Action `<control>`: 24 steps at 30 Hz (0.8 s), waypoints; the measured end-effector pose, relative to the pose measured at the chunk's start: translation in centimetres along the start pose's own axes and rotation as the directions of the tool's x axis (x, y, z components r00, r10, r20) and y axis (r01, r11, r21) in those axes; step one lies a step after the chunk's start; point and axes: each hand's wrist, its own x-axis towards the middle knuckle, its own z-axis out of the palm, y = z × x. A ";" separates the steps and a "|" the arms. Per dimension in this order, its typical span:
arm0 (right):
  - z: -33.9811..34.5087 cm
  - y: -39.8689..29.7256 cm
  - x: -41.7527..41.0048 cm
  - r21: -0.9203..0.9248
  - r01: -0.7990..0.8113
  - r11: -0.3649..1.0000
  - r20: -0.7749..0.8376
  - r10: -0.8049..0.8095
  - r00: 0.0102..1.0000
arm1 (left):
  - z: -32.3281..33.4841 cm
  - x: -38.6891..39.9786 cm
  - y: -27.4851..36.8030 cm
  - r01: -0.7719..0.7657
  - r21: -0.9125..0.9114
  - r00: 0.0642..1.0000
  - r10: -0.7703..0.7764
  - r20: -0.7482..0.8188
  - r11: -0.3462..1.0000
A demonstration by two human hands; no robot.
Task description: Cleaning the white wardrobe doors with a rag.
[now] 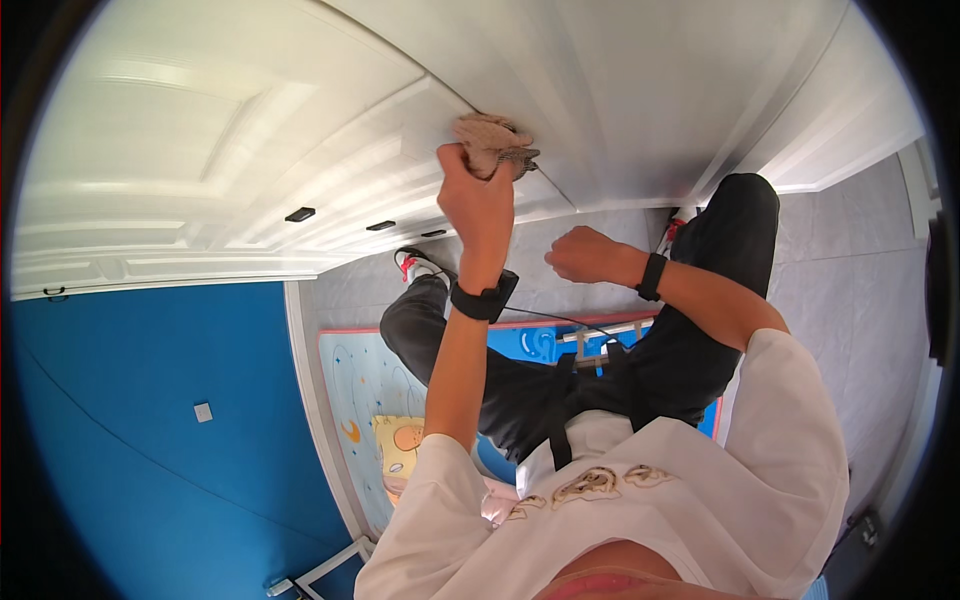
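Observation:
My left hand (478,199) grips a crumpled cloth (489,142), pinkish-beige with a darker grey part. The cloth lies against the white cabinet front (600,97), at the seam between two panels. Lower and to the right, my right hand (586,255) hangs above the grey floor in a loose fist, near my right knee; no object shows in it. Both wrists wear black bands, and the left one carries a small dark box with a thin cable. Black handles (300,214) sit on the white fronts to the left of the cloth.
My bent legs are spread close to the cabinet. A patterned play mat (352,375) lies beneath me on the grey tiled floor (817,247), with a yellow printed cushion or cloth on it. At left stands a blue wall (150,360) with a white socket (203,412).

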 end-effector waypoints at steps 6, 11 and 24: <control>-0.3 -0.3 0.0 0.014 0.004 1.000 -0.021 -0.004 1.000 | -4.6 4.5 6.4 -0.323 -0.208 0.911 0.244 -0.333 0.923; 0.0 -0.1 0.2 0.026 0.004 1.000 -0.018 -0.003 1.000 | -3.2 6.7 8.0 -0.411 -0.056 0.892 0.389 -0.229 0.910; 0.2 0.0 -0.1 0.039 0.002 0.999 -0.021 -0.001 1.000 | -1.4 -0.2 -0.8 -0.185 0.239 0.974 0.145 0.175 0.953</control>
